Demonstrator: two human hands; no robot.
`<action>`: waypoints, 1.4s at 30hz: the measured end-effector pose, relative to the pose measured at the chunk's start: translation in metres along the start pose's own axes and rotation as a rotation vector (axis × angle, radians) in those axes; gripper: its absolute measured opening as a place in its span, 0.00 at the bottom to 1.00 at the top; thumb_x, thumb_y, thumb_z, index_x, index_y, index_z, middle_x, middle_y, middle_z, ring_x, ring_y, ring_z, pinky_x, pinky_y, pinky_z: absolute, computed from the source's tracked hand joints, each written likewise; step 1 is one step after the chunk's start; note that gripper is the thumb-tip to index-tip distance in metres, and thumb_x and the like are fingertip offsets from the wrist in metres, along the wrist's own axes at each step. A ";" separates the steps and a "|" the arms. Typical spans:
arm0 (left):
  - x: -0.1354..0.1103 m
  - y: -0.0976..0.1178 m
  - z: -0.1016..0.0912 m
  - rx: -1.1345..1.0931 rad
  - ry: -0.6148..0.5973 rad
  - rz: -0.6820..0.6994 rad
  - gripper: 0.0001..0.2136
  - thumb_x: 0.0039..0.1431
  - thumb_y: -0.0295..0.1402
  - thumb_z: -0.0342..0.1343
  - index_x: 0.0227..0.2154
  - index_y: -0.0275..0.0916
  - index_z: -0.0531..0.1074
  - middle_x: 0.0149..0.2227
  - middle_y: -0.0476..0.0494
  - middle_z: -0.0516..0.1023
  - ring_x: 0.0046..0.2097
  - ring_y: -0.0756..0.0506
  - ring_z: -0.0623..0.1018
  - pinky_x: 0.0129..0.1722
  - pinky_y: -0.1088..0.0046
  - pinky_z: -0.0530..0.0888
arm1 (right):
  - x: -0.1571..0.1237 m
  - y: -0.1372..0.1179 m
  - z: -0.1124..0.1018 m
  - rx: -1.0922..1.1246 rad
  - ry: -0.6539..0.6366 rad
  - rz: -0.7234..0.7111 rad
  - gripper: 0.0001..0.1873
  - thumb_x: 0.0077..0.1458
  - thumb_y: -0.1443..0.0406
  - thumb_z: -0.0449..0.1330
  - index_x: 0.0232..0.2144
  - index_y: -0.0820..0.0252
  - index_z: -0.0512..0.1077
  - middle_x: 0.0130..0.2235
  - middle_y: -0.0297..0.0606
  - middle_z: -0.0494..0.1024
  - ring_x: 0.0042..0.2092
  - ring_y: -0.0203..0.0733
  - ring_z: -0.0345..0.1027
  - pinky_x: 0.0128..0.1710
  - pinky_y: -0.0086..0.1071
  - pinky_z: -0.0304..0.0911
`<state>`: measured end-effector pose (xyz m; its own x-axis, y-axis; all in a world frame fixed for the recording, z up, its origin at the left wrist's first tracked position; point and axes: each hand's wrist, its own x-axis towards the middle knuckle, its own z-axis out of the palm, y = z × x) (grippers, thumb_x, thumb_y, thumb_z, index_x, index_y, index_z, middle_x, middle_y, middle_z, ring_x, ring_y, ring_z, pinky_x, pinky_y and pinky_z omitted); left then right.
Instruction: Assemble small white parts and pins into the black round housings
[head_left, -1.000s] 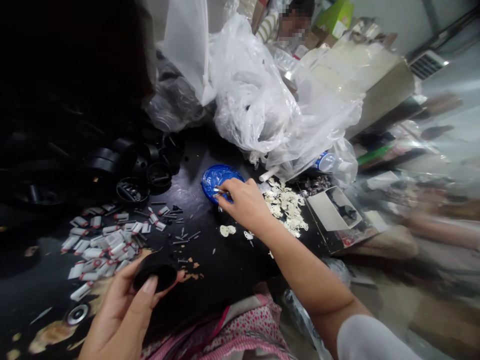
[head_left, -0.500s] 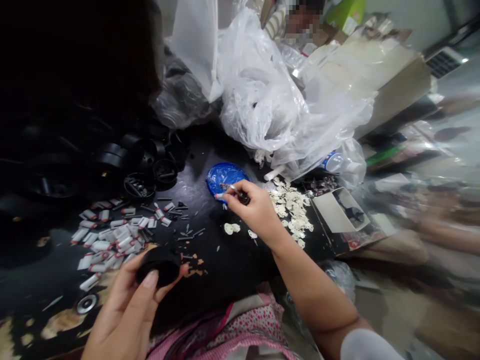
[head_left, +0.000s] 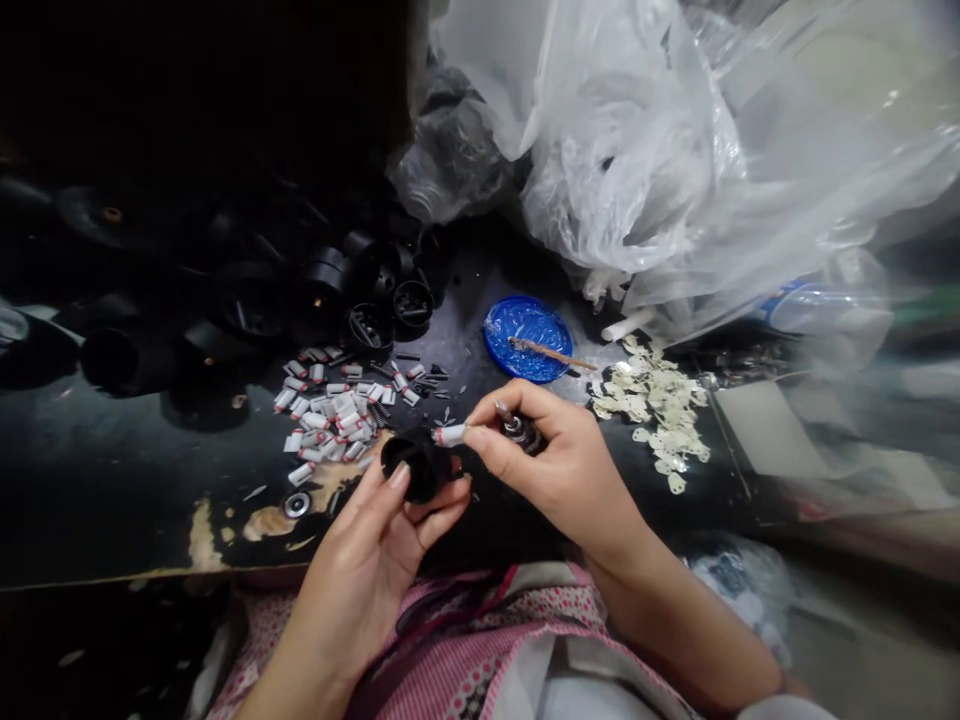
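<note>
My left hand (head_left: 375, 530) is closed around a black round plastic cup-shaped housing (head_left: 415, 468), its open side tilted up toward me. Between thumb and forefinger, my right hand (head_left: 555, 450) pinches a small white cylinder with a red end (head_left: 451, 435) at the housing's right rim. Tucked in the curled fingers of that same hand is a dark tool with a metal tip (head_left: 517, 425), partly hidden. To the left lies a pile of similar white cylinders (head_left: 341, 412) with red ends. Beyond my hands, a thin brown stick (head_left: 555, 352) rests across a blue lid (head_left: 499, 345).
Thin pale metal plates (head_left: 660, 410) are heaped at the right. Black housings (head_left: 326, 275) crowd the back left, with small springs (head_left: 431, 375) nearer. A metal ring (head_left: 297, 504) lies near the worn table edge. Clear plastic bags (head_left: 622, 180) fill the back; an open white box (head_left: 772, 430) is blurred.
My right hand has come back from the blue lid to the housing and now pinches a white cylinder. The stick lies on the lid. The left hand still holds the housing; the view has shifted.
</note>
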<state>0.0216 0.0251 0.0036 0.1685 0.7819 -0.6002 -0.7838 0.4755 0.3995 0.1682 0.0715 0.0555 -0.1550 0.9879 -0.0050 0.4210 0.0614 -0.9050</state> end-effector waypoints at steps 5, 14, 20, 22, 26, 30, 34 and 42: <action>-0.003 -0.003 -0.001 0.147 0.039 0.152 0.10 0.55 0.35 0.59 0.41 0.44 0.76 0.43 0.45 0.80 0.41 0.44 0.80 0.42 0.68 0.77 | -0.001 0.002 -0.001 -0.080 -0.085 -0.022 0.03 0.53 0.65 0.62 0.30 0.58 0.72 0.27 0.28 0.72 0.29 0.31 0.66 0.31 0.26 0.61; -0.010 -0.005 -0.009 0.425 0.182 0.310 0.15 0.49 0.40 0.63 0.42 0.47 0.76 0.51 0.47 0.75 0.55 0.40 0.71 0.45 0.76 0.74 | -0.001 -0.002 -0.009 -0.235 -0.196 -0.186 0.04 0.55 0.64 0.62 0.32 0.58 0.74 0.30 0.31 0.76 0.34 0.34 0.68 0.39 0.30 0.59; -0.012 -0.003 -0.006 0.267 0.148 0.129 0.11 0.48 0.36 0.64 0.38 0.46 0.78 0.47 0.47 0.78 0.50 0.39 0.75 0.45 0.64 0.76 | 0.002 0.007 -0.017 0.187 -0.436 0.094 0.07 0.55 0.64 0.61 0.36 0.58 0.78 0.31 0.30 0.78 0.34 0.32 0.70 0.36 0.25 0.63; -0.015 -0.002 -0.006 0.260 0.117 0.055 0.11 0.46 0.37 0.65 0.35 0.44 0.78 0.44 0.46 0.79 0.48 0.40 0.77 0.44 0.65 0.76 | 0.002 0.011 -0.017 0.304 -0.505 0.182 0.07 0.54 0.64 0.62 0.33 0.60 0.78 0.29 0.30 0.78 0.32 0.32 0.71 0.35 0.24 0.64; -0.019 0.003 -0.009 0.294 0.040 0.017 0.12 0.44 0.39 0.67 0.34 0.45 0.78 0.36 0.47 0.81 0.38 0.43 0.80 0.39 0.71 0.77 | 0.000 0.014 -0.014 0.425 -0.557 0.279 0.09 0.48 0.63 0.67 0.32 0.62 0.78 0.30 0.31 0.79 0.33 0.32 0.72 0.36 0.24 0.65; -0.019 0.008 -0.014 0.433 0.017 0.057 0.13 0.44 0.41 0.66 0.34 0.44 0.79 0.34 0.47 0.81 0.35 0.45 0.80 0.38 0.75 0.76 | 0.002 0.012 -0.011 0.334 -0.537 0.246 0.09 0.48 0.61 0.67 0.28 0.63 0.76 0.26 0.31 0.78 0.31 0.34 0.72 0.33 0.25 0.64; -0.012 0.009 -0.014 0.349 0.080 0.127 0.10 0.47 0.39 0.65 0.35 0.45 0.79 0.42 0.49 0.80 0.39 0.45 0.80 0.40 0.73 0.77 | 0.016 0.011 0.000 0.022 -0.472 0.110 0.12 0.57 0.59 0.59 0.32 0.63 0.76 0.30 0.33 0.78 0.33 0.35 0.71 0.34 0.27 0.61; 0.004 0.004 -0.024 0.229 0.070 0.269 0.09 0.56 0.34 0.58 0.40 0.44 0.76 0.45 0.48 0.79 0.43 0.46 0.79 0.45 0.68 0.76 | 0.054 0.022 0.034 -1.057 -0.183 -0.199 0.11 0.60 0.65 0.51 0.35 0.65 0.72 0.36 0.43 0.77 0.36 0.47 0.70 0.40 0.41 0.52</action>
<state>0.0052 0.0205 -0.0138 -0.0736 0.8655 -0.4954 -0.6390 0.3405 0.6898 0.1382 0.1211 0.0211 -0.3994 0.9159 -0.0410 0.9153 0.3958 -0.0743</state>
